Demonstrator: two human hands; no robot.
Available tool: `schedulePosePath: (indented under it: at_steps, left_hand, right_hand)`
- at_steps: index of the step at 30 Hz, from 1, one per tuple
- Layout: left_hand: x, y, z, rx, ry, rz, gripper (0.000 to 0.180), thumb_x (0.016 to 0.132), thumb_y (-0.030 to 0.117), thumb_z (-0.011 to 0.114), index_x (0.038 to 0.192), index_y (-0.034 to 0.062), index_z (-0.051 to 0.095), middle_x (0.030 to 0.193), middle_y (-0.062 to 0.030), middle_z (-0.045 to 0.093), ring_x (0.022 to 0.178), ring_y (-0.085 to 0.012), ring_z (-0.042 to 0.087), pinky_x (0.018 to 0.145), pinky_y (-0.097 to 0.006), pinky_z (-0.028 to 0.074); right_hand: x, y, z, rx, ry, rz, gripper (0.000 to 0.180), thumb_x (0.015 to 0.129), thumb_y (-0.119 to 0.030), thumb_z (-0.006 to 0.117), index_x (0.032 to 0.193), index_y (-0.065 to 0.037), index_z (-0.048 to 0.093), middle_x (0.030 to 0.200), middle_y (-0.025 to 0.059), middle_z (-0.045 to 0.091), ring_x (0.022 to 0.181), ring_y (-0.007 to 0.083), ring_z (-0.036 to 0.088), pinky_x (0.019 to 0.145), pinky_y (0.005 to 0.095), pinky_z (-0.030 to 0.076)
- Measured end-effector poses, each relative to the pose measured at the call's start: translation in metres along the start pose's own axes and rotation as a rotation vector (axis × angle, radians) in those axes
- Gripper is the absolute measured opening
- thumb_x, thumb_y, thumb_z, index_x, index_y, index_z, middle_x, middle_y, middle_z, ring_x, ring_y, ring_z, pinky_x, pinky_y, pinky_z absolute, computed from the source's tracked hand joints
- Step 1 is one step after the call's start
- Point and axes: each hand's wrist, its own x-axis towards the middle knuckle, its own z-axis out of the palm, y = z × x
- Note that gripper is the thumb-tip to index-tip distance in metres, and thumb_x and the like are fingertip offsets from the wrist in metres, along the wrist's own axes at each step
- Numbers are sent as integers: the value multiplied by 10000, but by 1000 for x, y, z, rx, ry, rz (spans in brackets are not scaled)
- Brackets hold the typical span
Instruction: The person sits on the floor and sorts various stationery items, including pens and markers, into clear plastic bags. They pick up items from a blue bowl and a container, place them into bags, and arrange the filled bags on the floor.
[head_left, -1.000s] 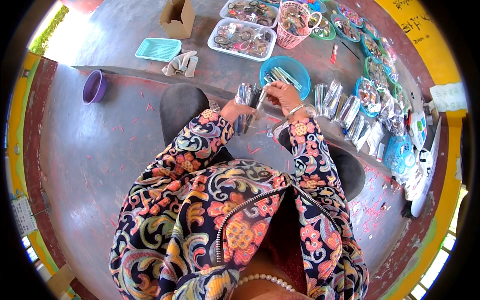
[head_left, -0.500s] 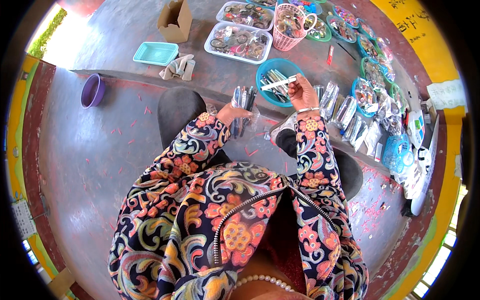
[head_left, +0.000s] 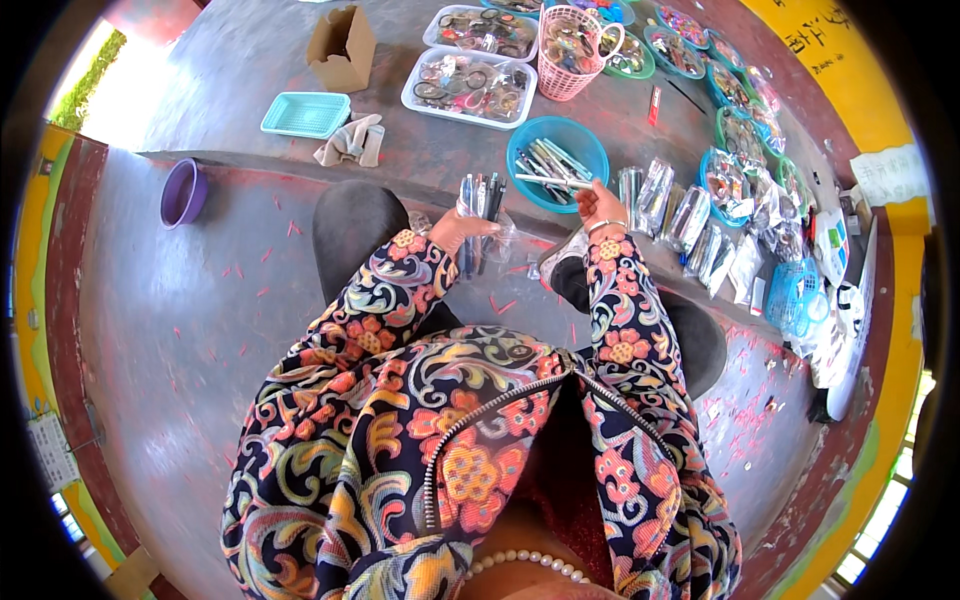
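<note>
Pens [head_left: 483,195] stand bunched in the left hand [head_left: 463,231], whose fingers close round them and a clear bag [head_left: 505,240]. In the head view this bunch is a little left of the right hand [head_left: 601,208], just on the near side of a raised ledge [head_left: 440,150]. The right hand, with a bangle [head_left: 607,225] at its wrist, pinches the right end of a pale pen [head_left: 553,181], which points left over the near part of a blue bowl [head_left: 575,128]. More pens lie heaped in the bowl at various angles.

Right of the bowl, clear packets [head_left: 687,218] of slim things lie in a row along the near edge of the ledge. A blue basket [head_left: 790,298] is at the right end of that row. Beyond the bowl, a pink basket [head_left: 562,85] filled with small things is just right of two white trays [head_left: 413,95], also filled. Farther left on the ledge are an open carton [head_left: 345,65], a mint tray [head_left: 290,113] and, just beside its right end, a crumpled cloth [head_left: 352,140]. A purple tub [head_left: 182,195] is on the floor [head_left: 190,370] at left, and thin red scraps dot the floor.
</note>
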Motion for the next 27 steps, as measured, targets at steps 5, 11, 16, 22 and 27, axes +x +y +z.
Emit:
schedulePosePath:
  at_steps: [5,11,16,22,27]
  left_hand:
    - [-2,2,-1,36,28,-9,361,678,53,632,1028,30,548,811,-88,600,748,-193,597,660,-322,487]
    - [13,-8,-1,26,-20,-41,360,679,46,631,1028,27,543,819,-90,600,736,-191,591,648,-322,481]
    - [5,-2,-9,91,40,-18,363,680,44,643,1025,19,535,826,-92,600,730,-195,595,616,-312,478]
    - [9,-11,-6,113,22,53,380,673,48,663,1028,19,530,809,-77,602,694,-176,602,514,-300,467]
    - [8,-6,-10,135,52,-48,391,667,20,661,1036,13,533,826,-91,612,713,-183,603,620,-308,478]
  right_hand:
    - [19,11,-9,147,-64,2,156,876,-162,507,890,-8,527,816,128,619,700,225,625,545,256,504]
    - [13,8,-18,61,-160,-97,152,827,-43,536,968,11,526,844,148,616,735,231,615,594,270,481]
    - [-67,-7,77,-620,-434,-3,217,765,-190,662,903,-39,590,781,39,616,704,115,580,547,206,414]
    - [-79,10,91,-929,-591,-144,247,741,-249,688,871,-49,624,723,6,616,606,79,554,532,193,404]
    - [-81,-3,87,-744,-585,-9,199,772,-213,664,871,-49,612,718,-3,604,614,67,546,512,183,394]
